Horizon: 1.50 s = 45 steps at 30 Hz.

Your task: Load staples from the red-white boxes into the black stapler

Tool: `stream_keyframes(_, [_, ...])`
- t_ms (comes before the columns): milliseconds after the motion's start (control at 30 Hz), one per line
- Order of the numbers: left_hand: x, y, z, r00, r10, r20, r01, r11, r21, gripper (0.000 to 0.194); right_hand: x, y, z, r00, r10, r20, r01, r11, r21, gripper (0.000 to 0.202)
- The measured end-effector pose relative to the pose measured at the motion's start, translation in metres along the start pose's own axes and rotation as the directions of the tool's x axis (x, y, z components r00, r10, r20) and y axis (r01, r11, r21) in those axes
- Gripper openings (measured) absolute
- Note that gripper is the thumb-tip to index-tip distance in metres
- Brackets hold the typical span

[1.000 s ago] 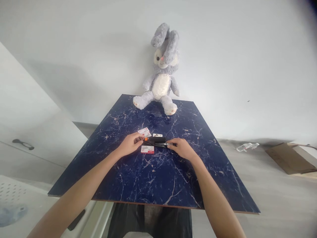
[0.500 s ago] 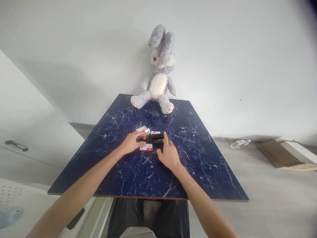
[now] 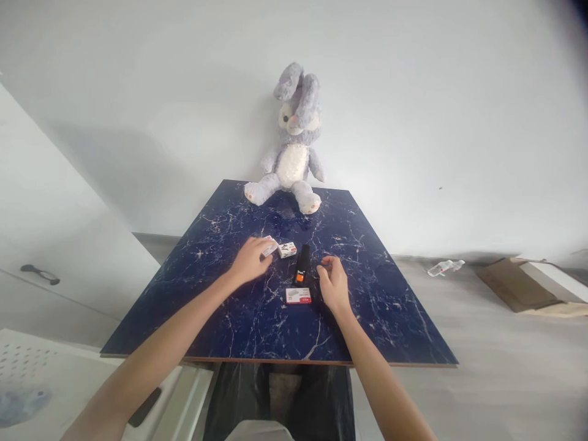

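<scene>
My left hand [image 3: 252, 260] has its fingers on a small white box [image 3: 270, 246], partly hidden under them. Right of it lies another small white box [image 3: 287, 249] with dark print. A black stapler-like object with an orange patch [image 3: 302, 267] rests lengthwise on the blue marbled table [image 3: 248, 331]. Nearer to me is a flat white and red box [image 3: 298, 296]. To the right of the black object, my right hand [image 3: 334, 283] hovers with curled fingers, apart from it; whether anything is between the fingertips cannot be made out.
A grey plush rabbit [image 3: 294, 162] sits at the table's far edge against the wall. On the floor to the right are a clear plastic item [image 3: 445, 267] and a cardboard box [image 3: 519, 285]. A cabinet handle [image 3: 40, 274] shows at the left.
The black object has been let go and turned from crosswise to lengthwise. The red and white box now sits nearer and further right. My right hand has moved right; my left is on a white box.
</scene>
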<state>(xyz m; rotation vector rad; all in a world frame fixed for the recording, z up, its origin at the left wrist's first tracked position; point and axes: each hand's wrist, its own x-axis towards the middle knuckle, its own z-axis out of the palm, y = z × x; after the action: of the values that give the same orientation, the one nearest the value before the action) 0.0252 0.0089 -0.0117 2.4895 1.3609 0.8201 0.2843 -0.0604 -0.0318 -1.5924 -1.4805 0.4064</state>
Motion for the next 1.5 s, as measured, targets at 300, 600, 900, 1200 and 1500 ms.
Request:
stream_keyframes(300, [0.020, -0.022, 0.002, 0.991, -0.076, 0.108, 0.067, 0.994, 0.089, 0.043, -0.068, -0.049, 0.025, 0.998, -0.059, 0.005, 0.055, 0.897, -0.438, 0.028])
stream_keyframes(600, [-0.007, -0.019, -0.018, 0.937, 0.015, 0.348, 0.064, 0.975, -0.214, 0.095, -0.086, -0.039, -0.005, 0.990, -0.056, 0.132, 0.106, 0.905, -0.412, 0.015])
stream_keyframes(900, [-0.015, -0.013, -0.008, 0.925, 0.066, 0.374, 0.037, 0.964, -0.263, 0.103, -0.016, -0.094, -0.006, 0.843, -0.432, 0.321, 0.491, 0.862, -0.127, 0.014])
stream_keyframes(1200, [-0.018, -0.010, -0.021, 0.919, 0.110, 0.378, 0.075, 0.893, -0.444, 0.105, 0.048, -0.095, 0.020, 0.702, -0.437, 0.562, 0.604, 0.784, -0.145, 0.009])
stream_keyframes(1500, [-0.017, -0.004, -0.013, 0.969, -0.005, 0.248, 0.131, 0.860, -0.493, 0.089, 0.086, -0.076, 0.039, 0.719, -0.091, 0.689, 0.566, 0.653, -0.504, 0.030])
